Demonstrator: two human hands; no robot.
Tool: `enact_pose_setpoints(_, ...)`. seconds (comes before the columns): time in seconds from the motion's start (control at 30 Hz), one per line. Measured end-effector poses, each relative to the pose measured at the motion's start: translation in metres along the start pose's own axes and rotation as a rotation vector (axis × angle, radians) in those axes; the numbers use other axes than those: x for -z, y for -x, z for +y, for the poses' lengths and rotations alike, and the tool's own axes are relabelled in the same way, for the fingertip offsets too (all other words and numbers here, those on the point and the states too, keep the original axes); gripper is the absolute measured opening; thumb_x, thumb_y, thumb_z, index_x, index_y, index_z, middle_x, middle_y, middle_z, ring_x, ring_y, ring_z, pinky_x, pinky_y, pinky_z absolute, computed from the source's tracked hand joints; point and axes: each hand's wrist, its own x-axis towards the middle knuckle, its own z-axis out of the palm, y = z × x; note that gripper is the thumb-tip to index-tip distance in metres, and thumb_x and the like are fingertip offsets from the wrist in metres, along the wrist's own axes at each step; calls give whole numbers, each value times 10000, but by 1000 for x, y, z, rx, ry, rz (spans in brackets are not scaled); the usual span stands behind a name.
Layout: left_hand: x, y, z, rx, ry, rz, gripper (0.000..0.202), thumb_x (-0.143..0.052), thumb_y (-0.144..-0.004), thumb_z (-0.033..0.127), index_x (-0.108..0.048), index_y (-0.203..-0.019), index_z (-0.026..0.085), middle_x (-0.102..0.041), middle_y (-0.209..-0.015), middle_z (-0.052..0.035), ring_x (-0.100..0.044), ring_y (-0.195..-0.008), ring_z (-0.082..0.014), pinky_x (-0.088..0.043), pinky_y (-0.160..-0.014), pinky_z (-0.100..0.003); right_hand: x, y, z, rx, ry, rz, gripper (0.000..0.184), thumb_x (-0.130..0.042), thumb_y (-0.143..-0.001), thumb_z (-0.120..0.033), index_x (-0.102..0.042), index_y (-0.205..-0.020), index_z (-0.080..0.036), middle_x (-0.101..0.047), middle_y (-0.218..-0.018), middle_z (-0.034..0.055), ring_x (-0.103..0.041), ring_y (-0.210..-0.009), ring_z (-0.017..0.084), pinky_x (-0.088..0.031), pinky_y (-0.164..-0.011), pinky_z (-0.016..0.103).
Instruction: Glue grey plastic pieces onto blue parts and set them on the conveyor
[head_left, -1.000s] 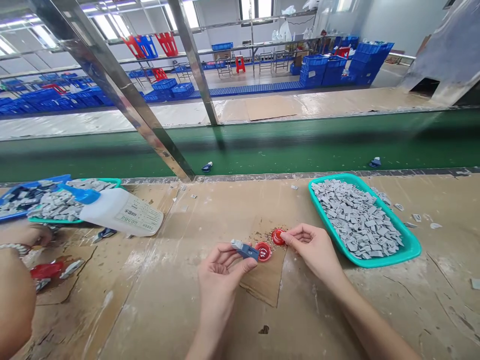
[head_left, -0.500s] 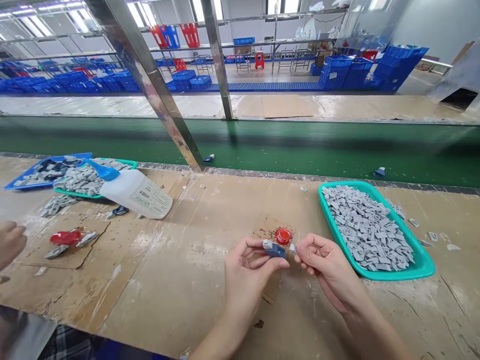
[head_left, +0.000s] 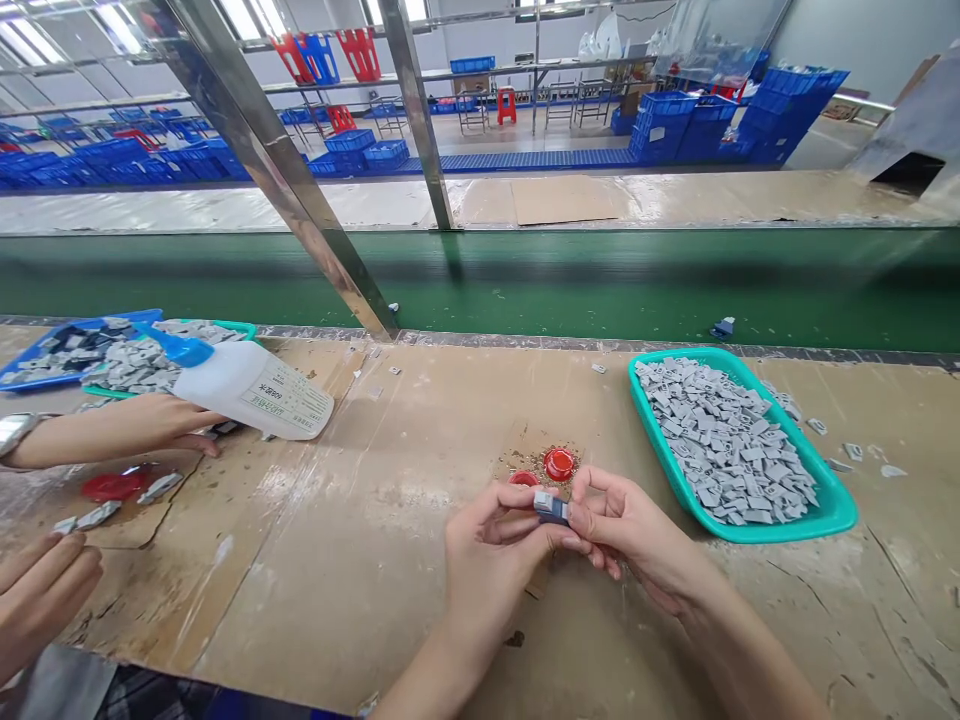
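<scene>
The small blue and grey plastic part [head_left: 551, 508] is right in front of me, held low over the bench [head_left: 337, 570]. My left hand [head_left: 491, 545] is closed on it with my finger and thumb, and my right hand [head_left: 630, 525] pinches it from the other side. It looks light and hard, and it is so small that I think it could slip. The best place to hold it looks like the blue body. The grey end might snap if I press too hard.

Just past my fingers at 12 o'clock sit a red round cap [head_left: 559, 464] and a second red cap [head_left: 523, 478], on a bit of cardboard [head_left: 534, 462] with brown crumbs on it. At 2 o'clock is a teal tray [head_left: 821, 512] piled with grey plastic pieces [head_left: 720, 440]. At 10 o'clock lies a white plastic bottle [head_left: 251, 390] with a blue tip. At 9 o'clock, another person's arm [head_left: 112, 430] with a watch [head_left: 15, 432] reaches across. Far off at 12 o'clock runs a green conveyor belt [head_left: 525, 290]
</scene>
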Motion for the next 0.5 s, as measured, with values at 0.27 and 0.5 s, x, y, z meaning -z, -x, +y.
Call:
enact_pose_setpoints(0.27,1,-15,6,61,-54,-171,290,-840,-549,173,-660,-776,179,-740,-837,-57,-719,-785,-253,-627,-737,-359,-5,4,-7,91,97,90,373,-682,-755,-527,-486,-796,-213,-564,-572,-41,-512,-514,107,-327,-406,168)
enact_pose_setpoints(0.5,16,-47,21,-47,-145,-129,456,-756,-712,276,-619,-1136,181,-688,-1125,-108,-628,-1085,-244,-482,-1005,-381,52,54,-13,496,988,826,321,-661,-796,-465,-615,-1030,-250,-654,-1002,64,-590,-909,256,-471,-761,374)
